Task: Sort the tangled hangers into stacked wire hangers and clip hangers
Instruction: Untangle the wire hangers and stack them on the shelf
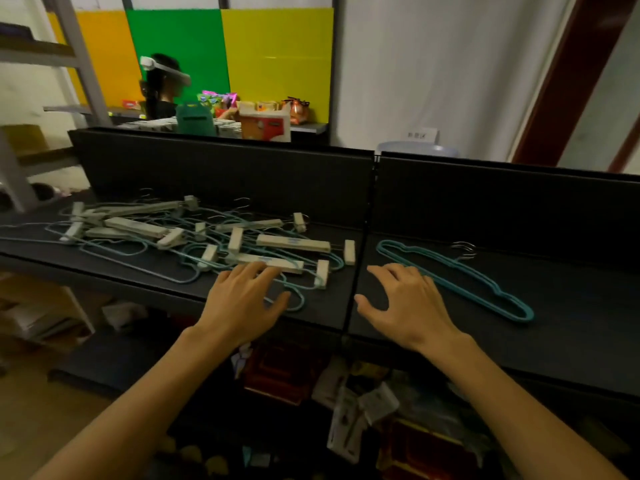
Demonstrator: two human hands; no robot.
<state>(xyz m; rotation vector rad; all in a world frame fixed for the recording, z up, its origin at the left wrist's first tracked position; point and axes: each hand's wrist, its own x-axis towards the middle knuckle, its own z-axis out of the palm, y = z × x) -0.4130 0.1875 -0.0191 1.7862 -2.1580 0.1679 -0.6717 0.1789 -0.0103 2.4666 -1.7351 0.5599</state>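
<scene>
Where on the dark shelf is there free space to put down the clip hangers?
Bare room lies on the right shelf section, in front of the stacked teal wire hangers and to their right, and behind them toward the back panel. The right hand rests at its left end. The left section is crowded: the tangled pile covers most of it, the left hand at its front edge.

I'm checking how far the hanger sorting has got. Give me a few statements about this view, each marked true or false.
1. Teal wire hangers lie stacked on the right section of the dark shelf. True.
2. The tangled pile of wooden clip hangers and wire hangers lies right of the stack. False: it lies left.
3. The left hand rests at the pile's near edge. True.
4. The right hand holds a clip hanger up. False: it is open, lifting nothing.
</scene>
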